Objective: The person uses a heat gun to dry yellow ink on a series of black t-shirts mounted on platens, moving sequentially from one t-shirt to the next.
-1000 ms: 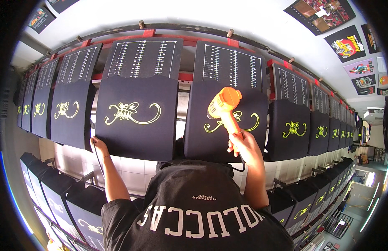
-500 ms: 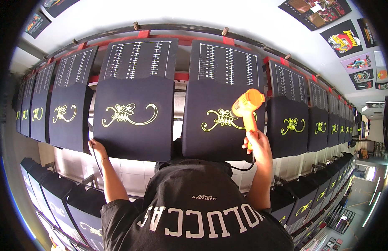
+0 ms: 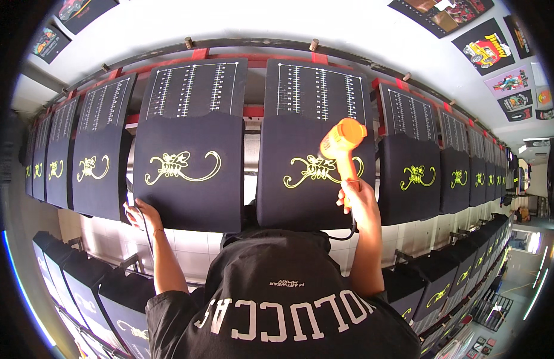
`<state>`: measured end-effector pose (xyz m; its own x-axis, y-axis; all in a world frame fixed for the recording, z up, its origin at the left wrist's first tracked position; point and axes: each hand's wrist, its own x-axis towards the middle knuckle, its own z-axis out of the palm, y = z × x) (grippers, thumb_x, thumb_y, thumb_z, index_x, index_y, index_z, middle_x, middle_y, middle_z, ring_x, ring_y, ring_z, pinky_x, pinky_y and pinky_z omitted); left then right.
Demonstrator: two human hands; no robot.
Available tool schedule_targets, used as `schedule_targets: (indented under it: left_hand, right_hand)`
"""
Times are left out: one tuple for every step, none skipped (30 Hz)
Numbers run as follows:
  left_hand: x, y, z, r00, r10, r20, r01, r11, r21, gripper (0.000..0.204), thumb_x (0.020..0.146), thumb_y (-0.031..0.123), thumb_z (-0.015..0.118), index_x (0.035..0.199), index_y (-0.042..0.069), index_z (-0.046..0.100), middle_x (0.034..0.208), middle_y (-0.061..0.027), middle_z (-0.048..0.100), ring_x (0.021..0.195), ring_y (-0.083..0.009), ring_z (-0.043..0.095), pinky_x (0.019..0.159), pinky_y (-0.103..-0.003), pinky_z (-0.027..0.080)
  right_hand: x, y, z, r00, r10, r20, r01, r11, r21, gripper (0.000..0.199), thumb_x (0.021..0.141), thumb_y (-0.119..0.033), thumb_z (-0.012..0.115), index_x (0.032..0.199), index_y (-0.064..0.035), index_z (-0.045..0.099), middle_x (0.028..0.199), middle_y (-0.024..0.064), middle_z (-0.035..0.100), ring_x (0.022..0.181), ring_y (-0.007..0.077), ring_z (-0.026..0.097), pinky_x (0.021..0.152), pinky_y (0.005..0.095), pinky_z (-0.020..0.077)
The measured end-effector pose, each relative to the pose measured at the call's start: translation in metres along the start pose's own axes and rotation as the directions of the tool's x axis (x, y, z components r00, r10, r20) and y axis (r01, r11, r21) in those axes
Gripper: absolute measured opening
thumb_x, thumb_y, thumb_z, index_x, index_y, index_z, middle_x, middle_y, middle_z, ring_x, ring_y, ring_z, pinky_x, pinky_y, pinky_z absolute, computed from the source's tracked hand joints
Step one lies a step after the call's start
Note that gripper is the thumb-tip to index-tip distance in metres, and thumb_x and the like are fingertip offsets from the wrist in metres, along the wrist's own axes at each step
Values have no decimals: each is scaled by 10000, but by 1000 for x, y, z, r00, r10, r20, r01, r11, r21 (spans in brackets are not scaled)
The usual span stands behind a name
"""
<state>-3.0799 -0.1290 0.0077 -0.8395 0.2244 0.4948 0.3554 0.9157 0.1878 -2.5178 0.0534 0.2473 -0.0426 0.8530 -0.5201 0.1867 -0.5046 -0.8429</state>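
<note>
My right hand [image 3: 359, 202] is wrapped round the handle of an orange hair dryer [image 3: 342, 139]. The dryer hovers over a black shirt [image 3: 301, 209] stretched on a board, its barrel covering part of the yellow-green line print [image 3: 313, 170]. From the handle's lower end trails a black cord [image 3: 346, 237]. At the front left corner of the neighbouring black shirt [image 3: 187, 209], my left hand [image 3: 144, 214] has its fingers closed on a thin dark cable [image 3: 147, 233]. That shirt carries the same curling print [image 3: 181, 166].
Boards with printed black shirts [image 3: 416, 200] run left and right in a row, ruler-marked at their far ends. Behind them passes a dark rail [image 3: 253, 43] with red supports. A second row of shirts [image 3: 124, 299] stands behind me on both sides. Posters [image 3: 483, 48] hang at upper right.
The dryer and my right hand have shifted slightly left over the print. My left hand has turned a little around the cable. The whole view has moved slightly.
</note>
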Motion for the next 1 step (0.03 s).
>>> schedule_targets:
  left_hand:
    - [-1,-1,-4,1000,-4,-4,4,1000,5,508,980,385,525,1408,130,427,1317,-160,562,1201,-358,529,1012,-512,369]
  right_hand:
    - [0,0,-2,999,0,-51,-3,999,-46,291,934,-298,630,1011,-25,567,748,41,604,635,130,617,487,244,476]
